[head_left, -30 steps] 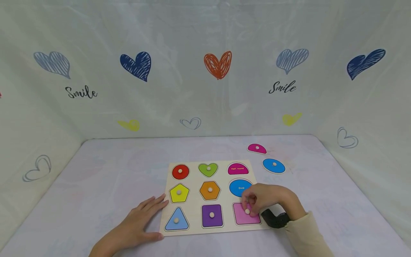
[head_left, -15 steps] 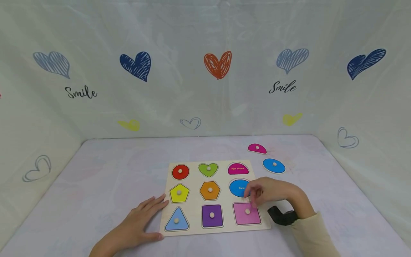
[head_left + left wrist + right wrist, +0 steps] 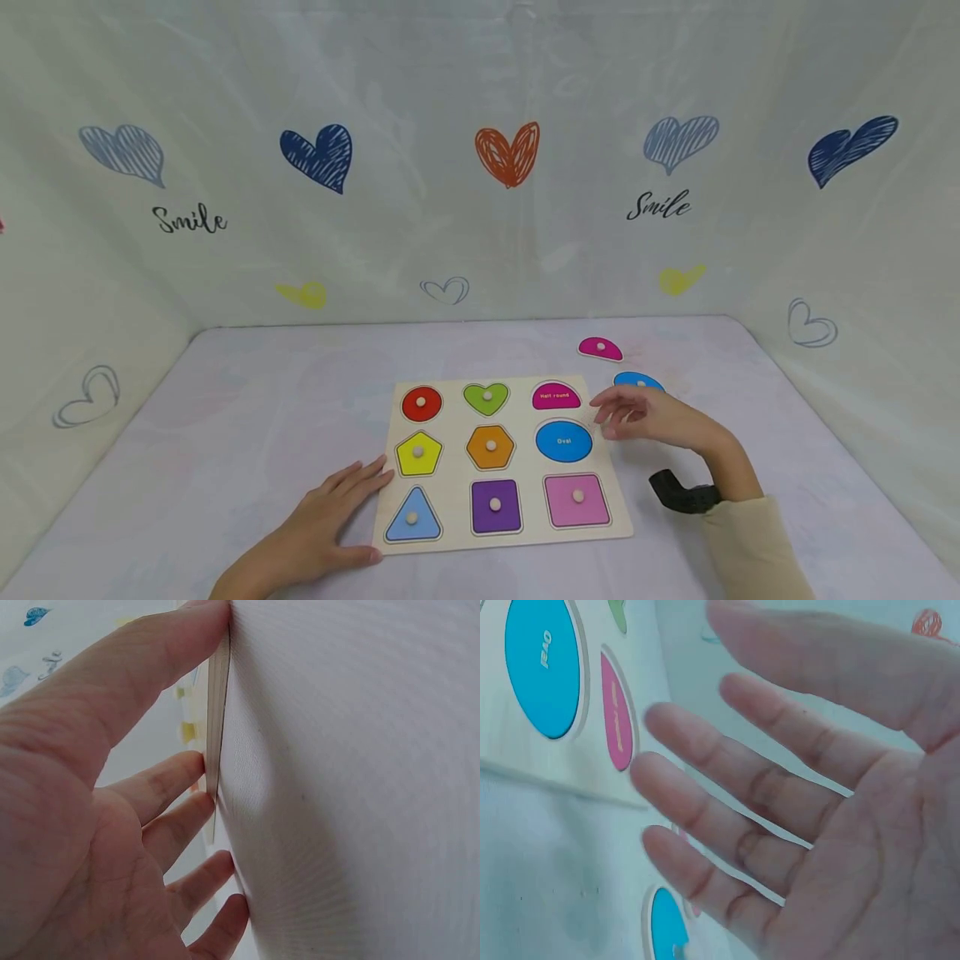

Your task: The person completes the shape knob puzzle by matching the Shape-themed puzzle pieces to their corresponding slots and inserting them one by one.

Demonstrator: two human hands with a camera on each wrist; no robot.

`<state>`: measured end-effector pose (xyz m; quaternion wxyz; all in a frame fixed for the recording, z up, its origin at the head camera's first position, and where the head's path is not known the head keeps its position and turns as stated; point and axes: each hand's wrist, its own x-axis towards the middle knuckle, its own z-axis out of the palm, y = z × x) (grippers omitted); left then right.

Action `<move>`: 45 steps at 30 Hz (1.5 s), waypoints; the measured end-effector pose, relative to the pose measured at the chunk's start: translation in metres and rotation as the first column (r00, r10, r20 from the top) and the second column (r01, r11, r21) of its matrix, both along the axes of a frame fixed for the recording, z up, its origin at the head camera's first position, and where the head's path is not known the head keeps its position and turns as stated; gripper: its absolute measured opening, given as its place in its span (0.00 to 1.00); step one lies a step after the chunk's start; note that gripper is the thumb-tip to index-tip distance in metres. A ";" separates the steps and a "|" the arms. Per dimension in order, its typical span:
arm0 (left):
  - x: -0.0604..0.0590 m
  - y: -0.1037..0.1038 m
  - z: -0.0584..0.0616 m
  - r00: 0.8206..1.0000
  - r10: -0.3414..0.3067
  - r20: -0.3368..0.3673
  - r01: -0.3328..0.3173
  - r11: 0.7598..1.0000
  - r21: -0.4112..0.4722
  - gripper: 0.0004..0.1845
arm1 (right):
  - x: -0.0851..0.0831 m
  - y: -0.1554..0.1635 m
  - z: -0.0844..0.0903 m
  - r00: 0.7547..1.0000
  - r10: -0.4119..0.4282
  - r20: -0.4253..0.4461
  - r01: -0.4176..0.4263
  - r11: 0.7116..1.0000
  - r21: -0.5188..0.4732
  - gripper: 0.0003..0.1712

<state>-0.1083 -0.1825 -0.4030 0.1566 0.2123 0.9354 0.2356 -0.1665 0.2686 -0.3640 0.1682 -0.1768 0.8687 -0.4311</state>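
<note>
A cream puzzle board [image 3: 517,467] lies on the table, with knobbed shapes seated in most of its places. The left hand [image 3: 322,521] rests with spread fingers along the board's left edge; in the left wrist view its thumb and two fingertips touch that edge [image 3: 216,712]. Above the board's right edge hovers the right hand [image 3: 652,421], its fingers loosely extended and holding nothing. Partly hidden behind it is a blue oval piece [image 3: 630,379] with a knob. The printed Oval slot [image 3: 564,442] and Half round slot [image 3: 557,397] hold no pieces.
A magenta half-round piece [image 3: 600,348] lies behind the oval piece, toward the table's back. The pink rectangle piece [image 3: 578,502] sits in the board's near right corner. A white curtain [image 3: 375,250] with printed hearts stands behind the table [image 3: 262,400].
The right hand has let go of the pink rectangle's knob and moved up and to the right, toward the oval piece, its fingers opening. The left hand stays at the board's edge.
</note>
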 end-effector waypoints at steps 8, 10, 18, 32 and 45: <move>0.000 0.000 0.000 1.000 -0.003 0.008 0.003 1.000 0.012 0.47 | -0.003 0.015 -0.008 0.990 -0.114 -0.087 0.114 0.993 -0.003 0.30; 0.000 0.000 0.000 1.000 -0.001 0.012 0.001 1.000 0.011 0.48 | -0.003 0.018 -0.009 0.981 -0.157 -0.112 0.158 0.987 0.004 0.30; 0.000 0.000 0.000 1.000 0.005 0.003 -0.005 1.000 -0.005 0.48 | -0.008 0.023 -0.012 0.902 -0.386 -0.192 0.401 0.915 0.042 0.32; 0.000 0.000 0.000 1.000 0.004 0.008 -0.004 1.000 0.006 0.47 | -0.044 0.067 -0.077 0.814 -0.558 -0.162 0.575 0.813 0.090 0.42; 0.000 0.000 0.000 1.000 0.005 0.013 -0.005 1.000 0.006 0.47 | -0.026 0.038 -0.037 0.829 -0.551 -0.090 0.558 0.823 0.106 0.31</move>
